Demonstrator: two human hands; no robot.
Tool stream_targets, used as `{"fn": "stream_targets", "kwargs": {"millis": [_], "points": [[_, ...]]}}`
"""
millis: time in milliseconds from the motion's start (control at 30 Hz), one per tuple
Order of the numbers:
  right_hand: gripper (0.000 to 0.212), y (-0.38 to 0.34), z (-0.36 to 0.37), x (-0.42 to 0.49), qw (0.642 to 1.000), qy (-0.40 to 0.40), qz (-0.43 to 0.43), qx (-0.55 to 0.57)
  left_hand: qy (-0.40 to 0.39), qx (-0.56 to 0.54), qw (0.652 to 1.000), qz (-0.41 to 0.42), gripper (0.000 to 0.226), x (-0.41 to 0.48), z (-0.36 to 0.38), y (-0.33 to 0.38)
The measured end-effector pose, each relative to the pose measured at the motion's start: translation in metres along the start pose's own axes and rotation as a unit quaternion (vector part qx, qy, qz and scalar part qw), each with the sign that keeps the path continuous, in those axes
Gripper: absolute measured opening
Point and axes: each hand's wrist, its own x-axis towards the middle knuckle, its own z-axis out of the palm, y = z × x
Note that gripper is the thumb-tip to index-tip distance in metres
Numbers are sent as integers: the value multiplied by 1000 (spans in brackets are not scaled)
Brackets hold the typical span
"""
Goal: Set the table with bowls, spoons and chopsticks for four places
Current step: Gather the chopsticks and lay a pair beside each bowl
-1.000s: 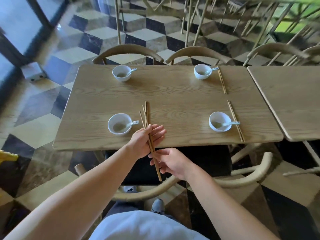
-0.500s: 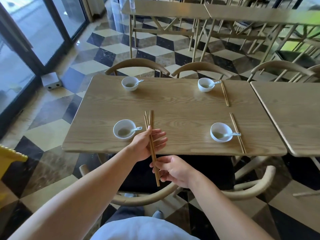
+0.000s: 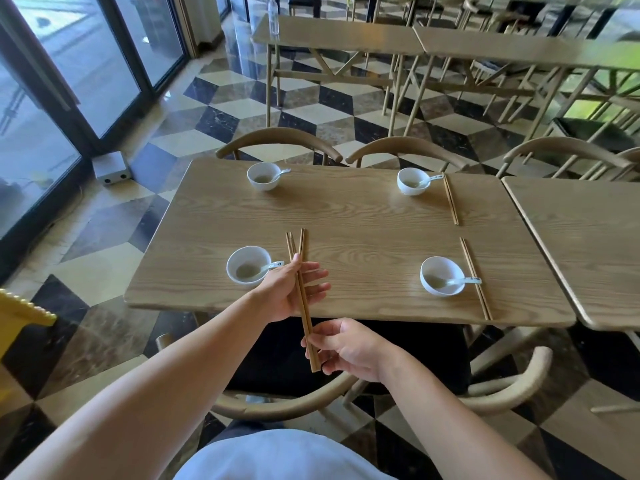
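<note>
Our left hand (image 3: 289,289) clamps the chopstick bundle (image 3: 306,318) under the thumb, with the fingers mostly straight. Our right hand (image 3: 349,348) pinches its lower end, fingers curled. The bundle hangs over the table (image 3: 363,216) at its near edge, just right of the near-left bowl (image 3: 244,263).

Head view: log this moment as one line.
left hand, right hand: hold spare chopsticks | bowls, spoons: all four places | laid pairs: right-side places | left-side places: none yet

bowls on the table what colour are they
White, no pattern; the head view shows it best on the near left bowl.
</note>
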Motion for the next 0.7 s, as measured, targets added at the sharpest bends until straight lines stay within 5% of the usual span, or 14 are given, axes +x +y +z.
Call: {"fn": "stream_targets", "kwargs": {"millis": [700], "points": [[12,-13,-1,28,997,76,3,-10,-50,91,994,18,16,4,-33,2]]}}
